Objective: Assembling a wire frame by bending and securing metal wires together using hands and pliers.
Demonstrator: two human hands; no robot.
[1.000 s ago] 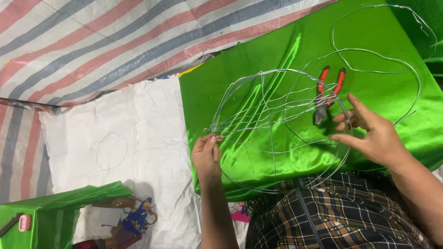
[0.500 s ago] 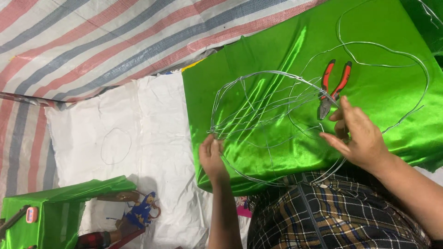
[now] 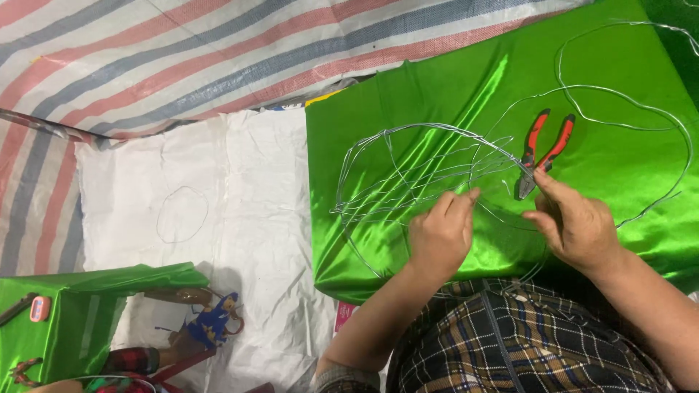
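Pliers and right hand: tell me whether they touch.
Touching. In the head view the right hand has its fingertips on the jaw end of the red-handled pliers, which lie on the green cloth; no gap shows.

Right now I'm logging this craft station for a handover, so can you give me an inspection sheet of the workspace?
Surface: shiny green cloth over a striped tarp, with a white sheet alongside.
Job's things: tangled thin wire frame on the green cloth; red-handled pliers beside it.
Clutter: small wire loop on the white sheet; green-covered box and blue figure at lower left.
Grippers: left hand pinches a wire strand; right hand fingers close by the pliers' nose, actual contact unclear.
Cables: nothing seen apart from loose wire loops.
Surroundings: person's plaid clothing at the bottom edge.
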